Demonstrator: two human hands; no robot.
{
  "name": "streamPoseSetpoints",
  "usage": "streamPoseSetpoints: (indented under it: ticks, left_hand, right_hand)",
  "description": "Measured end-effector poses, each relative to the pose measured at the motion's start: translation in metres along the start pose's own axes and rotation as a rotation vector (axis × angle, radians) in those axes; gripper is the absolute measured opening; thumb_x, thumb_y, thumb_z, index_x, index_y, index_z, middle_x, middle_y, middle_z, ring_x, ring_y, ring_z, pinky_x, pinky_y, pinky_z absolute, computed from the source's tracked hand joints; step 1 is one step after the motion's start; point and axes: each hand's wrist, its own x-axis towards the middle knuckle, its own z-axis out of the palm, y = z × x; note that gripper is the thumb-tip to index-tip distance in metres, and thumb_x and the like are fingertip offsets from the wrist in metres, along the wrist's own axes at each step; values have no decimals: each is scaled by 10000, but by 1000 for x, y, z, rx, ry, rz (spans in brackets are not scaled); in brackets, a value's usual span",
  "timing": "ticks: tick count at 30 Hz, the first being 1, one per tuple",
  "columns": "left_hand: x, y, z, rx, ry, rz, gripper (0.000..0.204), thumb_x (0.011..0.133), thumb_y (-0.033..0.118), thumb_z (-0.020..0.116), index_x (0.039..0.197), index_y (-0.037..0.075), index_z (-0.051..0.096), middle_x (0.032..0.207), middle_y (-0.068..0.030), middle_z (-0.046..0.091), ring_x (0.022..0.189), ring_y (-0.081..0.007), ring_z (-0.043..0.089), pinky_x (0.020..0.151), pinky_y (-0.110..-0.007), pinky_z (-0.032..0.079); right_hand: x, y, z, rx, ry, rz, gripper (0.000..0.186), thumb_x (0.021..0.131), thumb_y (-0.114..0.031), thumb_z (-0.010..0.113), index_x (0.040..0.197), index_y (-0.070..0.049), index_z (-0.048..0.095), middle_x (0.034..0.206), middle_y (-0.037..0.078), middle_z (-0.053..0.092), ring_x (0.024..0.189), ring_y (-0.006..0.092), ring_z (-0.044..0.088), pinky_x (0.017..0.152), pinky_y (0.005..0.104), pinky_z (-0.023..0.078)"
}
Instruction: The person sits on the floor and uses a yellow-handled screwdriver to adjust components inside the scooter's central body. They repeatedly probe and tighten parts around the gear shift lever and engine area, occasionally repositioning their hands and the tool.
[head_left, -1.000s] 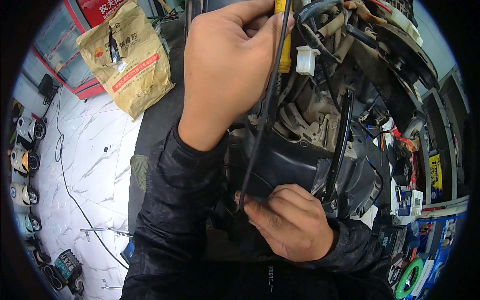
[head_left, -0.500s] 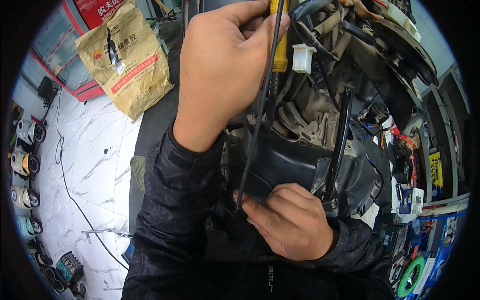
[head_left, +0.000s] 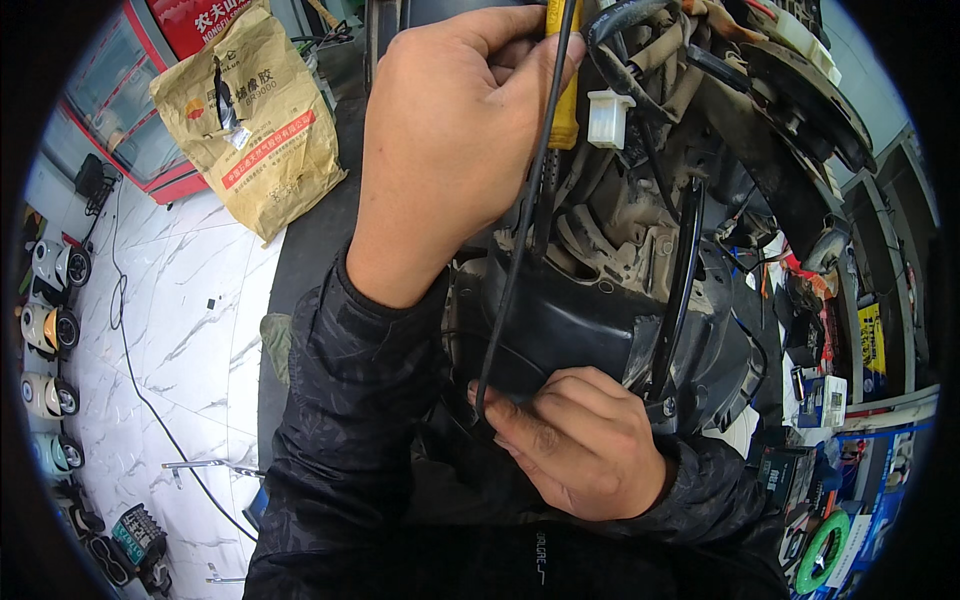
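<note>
My left hand is raised at the upper middle, its fingers closed round a yellow tool handle. A thin black cable runs down past the left thumb and slants toward my right hand. There the right thumb and fingers pinch the cable's lower end, low in front of a black plastic shell. Just right of the yellow handle hangs a white plug connector. The shell belongs to a dusty vehicle body with bundled wires. The yellow tool's upper end is out of view.
A brown paper sack stands at the left beside a red-framed glass cabinet. Small toy-like scooters line the far left. A curved black bar rises right of the shell. Boxes and a green ring lie at the right.
My left hand and the yellow handle have shifted very slightly. The right hand keeps its place and its pinch on the cable.
</note>
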Motion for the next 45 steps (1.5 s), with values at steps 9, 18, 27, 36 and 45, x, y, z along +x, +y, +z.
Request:
streamPoseSetpoints:
  ticks: [9, 18, 27, 36, 45]
  left_hand:
    - [-3, 6, -5, -102, -51, -45, 289, 1042, 108, 733, 1216, -122, 736, 802, 38, 666, 715, -9, 543, 629, -205, 454]
    - [0, 3, -5, -124, -72, -40, 281, 1038, 101, 745, 1200, -128, 733, 824, 37, 674, 725, -10, 551, 633, -202, 457]
    - [4, 4, 0, -29, -42, -131, 284, 1039, 106, 745, 1200, -128, 731, 829, 35, 673, 728, -11, 550, 631, -201, 454]
    - [0, 2, -5, -74, -82, -15, 290, 1028, 86, 739, 1214, -136, 721, 849, 19, 686, 737, -18, 566, 642, -200, 471]
    - [-4, 2, -2, -69, -59, -25, 297, 1021, 59, 738, 1232, -147, 707, 884, -2, 709, 752, -19, 589, 650, -194, 492]
  right_hand:
    - [-1, 0, 2, 0, 12, 3, 458, 936, 10, 702, 1392, -17, 736, 870, 27, 645, 786, 177, 641, 777, 326, 551]
    - [-2, 1, 3, -5, 21, -6, 466, 932, 11, 705, 1397, -19, 735, 863, 25, 638, 782, 176, 637, 778, 326, 554]
    - [-1, 1, 3, -15, 28, -15, 463, 935, 6, 708, 1397, -18, 734, 859, 19, 638, 780, 169, 640, 783, 321, 555]
    - [-1, 0, 2, -22, 14, -13, 465, 935, 1, 709, 1399, -20, 733, 868, 21, 651, 791, 168, 649, 791, 322, 558]
    - [-1, 1, 3, -22, 18, -19, 478, 929, 3, 707, 1406, -16, 727, 876, 23, 654, 795, 170, 649, 800, 325, 559]
